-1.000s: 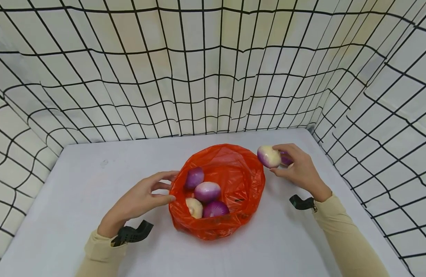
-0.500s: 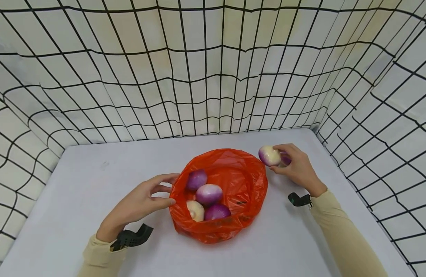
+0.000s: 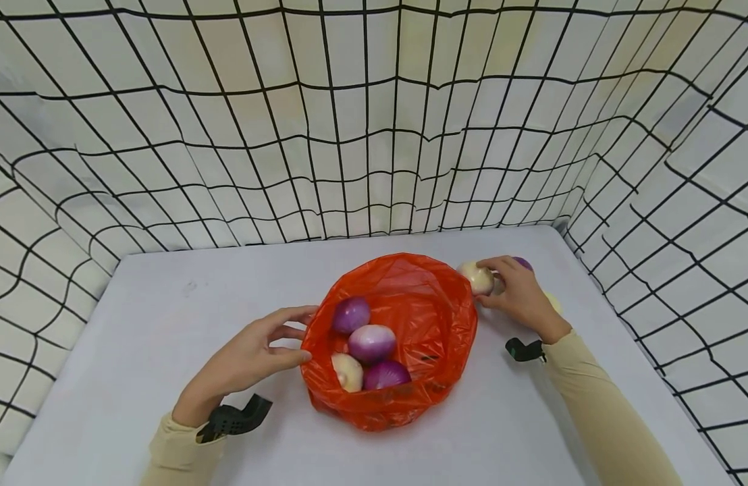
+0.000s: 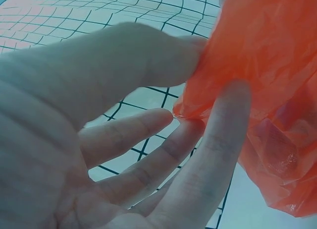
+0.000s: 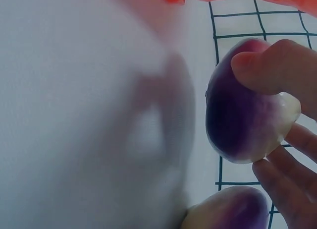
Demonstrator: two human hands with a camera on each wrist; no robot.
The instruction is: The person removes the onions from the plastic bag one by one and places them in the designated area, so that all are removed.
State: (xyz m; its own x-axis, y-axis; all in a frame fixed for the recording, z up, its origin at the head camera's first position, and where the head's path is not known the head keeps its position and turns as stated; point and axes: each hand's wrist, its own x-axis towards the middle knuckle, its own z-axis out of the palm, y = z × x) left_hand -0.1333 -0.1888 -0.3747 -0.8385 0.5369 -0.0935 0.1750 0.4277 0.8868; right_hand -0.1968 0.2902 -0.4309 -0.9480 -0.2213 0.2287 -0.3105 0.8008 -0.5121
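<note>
A red plastic bag (image 3: 383, 410) stands with its mouth open in the head view, several purple and white onions (image 3: 372, 343) inside. My left hand (image 3: 255, 347) holds the bag's left rim, thumb over the edge and fingers outside. In the left wrist view, the thumb tip is hidden behind the red plastic (image 4: 267, 45). At the bag's right rim, my right hand (image 3: 520, 297) grips a white and purple onion (image 3: 474, 277) between thumb and fingers. The right wrist view shows this onion's purple side (image 5: 237, 110), raised off the table.
Behind my right hand lie a purple onion (image 3: 522, 263) and a pale one (image 3: 553, 302), both partly hidden. Black netting (image 3: 374, 155) over white sheeting walls the back and both sides of the white table (image 3: 240, 277).
My right hand has brought its onion slightly left, close against the bag's rim. Onions behind that hand now show more. My left hand keeps its place on the bag.
</note>
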